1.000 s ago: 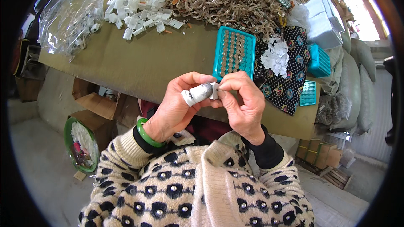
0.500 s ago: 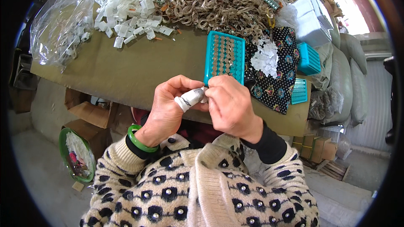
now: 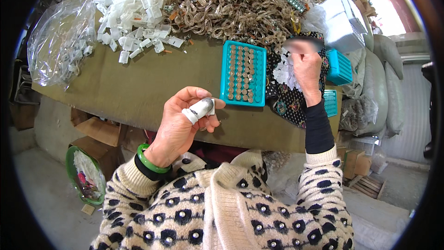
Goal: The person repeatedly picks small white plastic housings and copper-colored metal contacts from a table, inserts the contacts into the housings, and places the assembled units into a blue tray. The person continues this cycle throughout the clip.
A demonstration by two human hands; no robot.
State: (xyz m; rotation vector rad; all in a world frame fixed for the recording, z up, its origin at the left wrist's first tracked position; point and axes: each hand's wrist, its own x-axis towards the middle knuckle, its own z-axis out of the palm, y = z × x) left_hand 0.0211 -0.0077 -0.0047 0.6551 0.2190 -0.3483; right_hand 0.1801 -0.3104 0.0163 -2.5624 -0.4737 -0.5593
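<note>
My left hand (image 3: pixel 178 122) is raised over the table's near edge, a stained white wrap around its thumb. It pinches a small white plastic piece (image 3: pixel 212 107) between thumb and fingers. My right hand (image 3: pixel 307 67) reaches over a heap of thin white scraps (image 3: pixel 285 71) on a black patterned cloth (image 3: pixel 289 107). Its fingers are bent and partly smeared, so what they hold, if anything, is unclear. Between my hands lies a teal tray (image 3: pixel 262 93), with rows of small round discs filling its left and middle columns.
White plastic cases (image 3: pixel 134 7) and coiled clear cords (image 3: pixel 222 7) are heaped across the far side. A clear plastic bag (image 3: pixel 58 41) lies at left. Teal trays (image 3: pixel 340 67) and white stacked sheets (image 3: pixel 343 23) stand at right. A green basin (image 3: pixel 73 176) is on the floor.
My right hand has left my left hand and moved right and away, to the white scraps. My left hand stays near its place, with the white piece now visible.
</note>
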